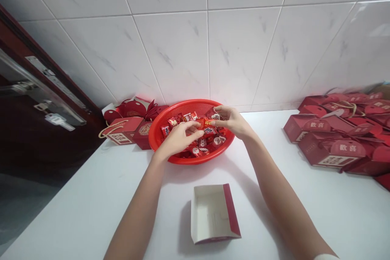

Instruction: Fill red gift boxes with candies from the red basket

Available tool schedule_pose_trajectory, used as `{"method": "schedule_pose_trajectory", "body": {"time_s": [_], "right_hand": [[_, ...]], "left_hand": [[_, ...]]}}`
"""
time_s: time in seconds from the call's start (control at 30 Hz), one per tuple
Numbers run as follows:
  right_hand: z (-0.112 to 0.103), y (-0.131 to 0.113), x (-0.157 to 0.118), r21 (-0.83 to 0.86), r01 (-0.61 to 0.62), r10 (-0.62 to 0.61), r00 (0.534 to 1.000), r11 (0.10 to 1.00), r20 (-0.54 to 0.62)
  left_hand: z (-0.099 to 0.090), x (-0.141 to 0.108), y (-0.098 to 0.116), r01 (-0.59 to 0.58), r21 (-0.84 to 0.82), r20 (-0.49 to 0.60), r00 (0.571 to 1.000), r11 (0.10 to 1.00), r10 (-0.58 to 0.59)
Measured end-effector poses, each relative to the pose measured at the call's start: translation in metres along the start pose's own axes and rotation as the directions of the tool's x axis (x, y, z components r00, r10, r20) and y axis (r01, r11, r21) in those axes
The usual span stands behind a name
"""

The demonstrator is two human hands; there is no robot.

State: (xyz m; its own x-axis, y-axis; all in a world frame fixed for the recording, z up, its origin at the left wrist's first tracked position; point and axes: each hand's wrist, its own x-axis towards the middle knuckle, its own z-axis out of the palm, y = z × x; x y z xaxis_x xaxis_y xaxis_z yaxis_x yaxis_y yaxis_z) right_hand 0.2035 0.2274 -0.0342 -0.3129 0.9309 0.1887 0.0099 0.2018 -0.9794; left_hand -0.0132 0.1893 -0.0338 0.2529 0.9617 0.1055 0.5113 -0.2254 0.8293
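Both my hands reach into a red plastic basket [195, 160] of wrapped candies [202, 142]. My left hand [179, 138] is over the basket's left-middle part, its thumb and fingers apart and curved. My right hand [234, 122] comes in over the right rim, fingers spread, with its thumb close to a red candy with yellow lettering [208, 122]. This candy lies between the two hands' fingertips; whether either touches it I cannot tell. Nearer to me, between my forearms, an open-topped box [231, 211] with a white inside and a dark red side stands on the white table [122, 195].
Red gift boxes with rope handles [123, 130] stand left of the basket, near the tiled wall [173, 57]. Several more red gift boxes [329, 146] are piled at the right. A dark door with keys in its lock [59, 121] is at the far left.
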Motion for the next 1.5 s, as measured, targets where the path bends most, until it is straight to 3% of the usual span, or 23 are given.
{"method": "schedule_pose_trajectory", "body": {"time_s": [0.13,0.47,0.6,0.77,1.03,1.3,1.5], "right_hand": [[-0.004,0.007,0.004,-0.003,0.005,-0.005,1.000,1.000,0.012],[-0.005,0.011,0.006,0.072,-0.062,0.062,0.998,0.996,0.001],[-0.005,0.011,0.006,0.089,-0.103,0.102,0.995,0.991,0.011],[-0.005,0.009,0.005,0.045,-0.068,0.066,0.996,0.997,0.058],[-0.002,0.005,0.002,0.013,-0.084,0.082,0.992,0.996,0.101],[-0.002,0.000,-0.002,0.150,-0.119,0.100,0.987,0.981,0.129],[0.003,-0.001,-0.002,0.173,-0.161,0.141,0.982,0.972,0.122]], "left_hand": [[-0.004,0.000,-0.005,0.032,0.252,0.078,0.996,0.967,-0.053],[0.016,0.006,-0.002,-0.014,0.491,0.174,0.981,0.871,-0.083],[0.015,0.008,-0.001,-0.076,0.439,0.205,0.979,0.895,-0.017],[0.016,0.006,0.001,-0.097,0.391,0.161,0.986,0.915,0.036],[0.014,0.004,-0.008,-0.034,0.151,0.061,0.998,0.988,0.025],[0.005,0.004,-0.004,-0.088,-0.060,-0.053,0.995,0.994,0.085],[0.003,0.004,-0.003,-0.126,-0.098,-0.099,0.988,0.987,0.116]]}}
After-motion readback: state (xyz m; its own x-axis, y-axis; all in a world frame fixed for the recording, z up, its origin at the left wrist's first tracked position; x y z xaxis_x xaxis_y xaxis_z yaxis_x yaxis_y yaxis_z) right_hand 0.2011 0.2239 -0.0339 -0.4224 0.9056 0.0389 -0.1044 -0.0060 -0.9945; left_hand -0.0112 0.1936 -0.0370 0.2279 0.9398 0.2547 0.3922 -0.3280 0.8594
